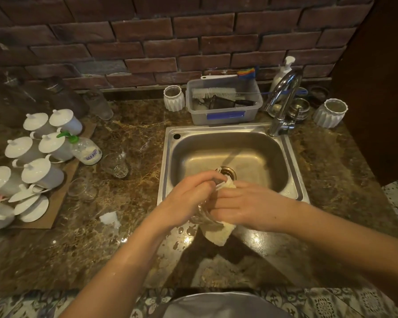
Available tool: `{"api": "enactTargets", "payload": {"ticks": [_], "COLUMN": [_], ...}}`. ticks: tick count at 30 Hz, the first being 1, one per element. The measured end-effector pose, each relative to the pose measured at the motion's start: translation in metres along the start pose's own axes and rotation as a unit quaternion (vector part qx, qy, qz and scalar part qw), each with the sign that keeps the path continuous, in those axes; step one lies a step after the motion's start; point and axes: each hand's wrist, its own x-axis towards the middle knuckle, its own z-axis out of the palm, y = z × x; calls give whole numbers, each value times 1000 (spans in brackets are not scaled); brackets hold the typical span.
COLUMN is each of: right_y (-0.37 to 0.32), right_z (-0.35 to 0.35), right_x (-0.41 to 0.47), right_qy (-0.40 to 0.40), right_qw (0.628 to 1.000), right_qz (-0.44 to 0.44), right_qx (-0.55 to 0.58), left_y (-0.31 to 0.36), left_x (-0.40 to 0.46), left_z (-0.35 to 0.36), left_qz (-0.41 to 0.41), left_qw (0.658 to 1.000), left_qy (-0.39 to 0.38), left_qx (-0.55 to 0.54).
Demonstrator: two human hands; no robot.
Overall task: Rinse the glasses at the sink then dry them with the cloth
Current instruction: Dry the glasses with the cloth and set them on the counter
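- A clear glass (203, 211) is held over the front rim of the steel sink (292, 161), between both hands, with a pale yellow cloth (218, 234) wrapped against it.
- The left hand (189, 200) is curled round the glass from the left side, its fingers reaching over the top.
- The right hand (241, 207) is closed on the cloth and presses it against the glass; one end of the cloth hangs below the hands, and a corner shows above them near the drain (228, 172).
- The step in hand is judged to be drying, since no water is seen running from the tap (283, 99).
- For a good result, the glass is best turned steadily by the left hand while the cloth is held still by the right, with the cloth also pushed inside to the base; the grip should be firm but not squeezed, as wet glass slips easily.
- Droplets lie on the marble counter (136, 125) just in front of the sink, so the dried glass should be set down away from that wet patch.
- Further glasses stand to the left: one tumbler (114, 165) beside a spray bottle (85, 150), and another, fainter glass (82, 189) nearer the front.
- White lidded cups (41, 173) crowd a board at the far left, which leaves little free room there.
- Behind the sink stands a plastic tub (225, 111) holding a bottle brush (214, 92), flanked by a white ribbed jar (174, 98) and a soap dispenser (283, 72).
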Motion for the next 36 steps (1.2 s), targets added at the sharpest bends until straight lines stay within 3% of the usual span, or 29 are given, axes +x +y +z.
{"api": "enactTargets", "payload": {"ticks": [2,6,11,20,23,27,30,32,34,36], "right_y": [6,4,-33,-24,-15,-8,-8,-10,-14,-19], "right_z": [-4,-2,12,-8,-16,-25,-23,-14,-5,3], "right_x": [1,9,23,16,14,14,15,13,13,16], "right_qy": [15,30,118,-6,-41,-51,-50,-23,4,11], "right_qw": [1000,984,959,995,998,998,998,995,987,986], "right_qz": [9,174,237,97,36,-27,15,100,160,166], "right_qx": [0,14,97,20,8,-25,-31,0,18,26], "left_y": [5,0,-6,-10,2,12,8,4,-3,-11], "left_x": [5,1,-1,-1,-1,3,6,2,-4,-6], "left_z": [0,22,27,4,-2,-12,-9,1,15,25], "left_qz": [-4,57,74,83,77,20,10,16,44,73], "left_qw": [1000,970,955,991,997,995,1000,995,987,977], "left_qy": [27,206,280,102,10,-96,-1,96,145,196], "left_qx": [8,118,72,7,7,1,-4,7,44,46]}}
